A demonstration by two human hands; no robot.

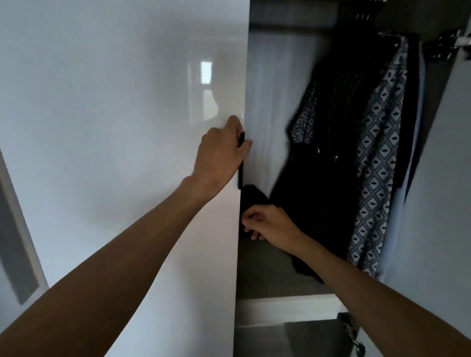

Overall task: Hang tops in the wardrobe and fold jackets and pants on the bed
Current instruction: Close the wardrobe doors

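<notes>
Left hand (221, 153) gripping handle (240, 176), right hand (274, 223) top (254, 197)

Your left hand's (221, 152) fingers were hidden behind the wardrobe door's (121, 114) edge at mid frame, round the black handle (240, 176). The dark garment (330, 157) was lost in shadow and blur. Whether your right hand (270, 222) held its cloth could not be told. The hinge (458, 40) at upper right was smeared

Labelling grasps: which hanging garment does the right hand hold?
The black garment, leftmost hanging; the right hand grips its lower fabric. The diamond-print top hangs untouched.
</notes>
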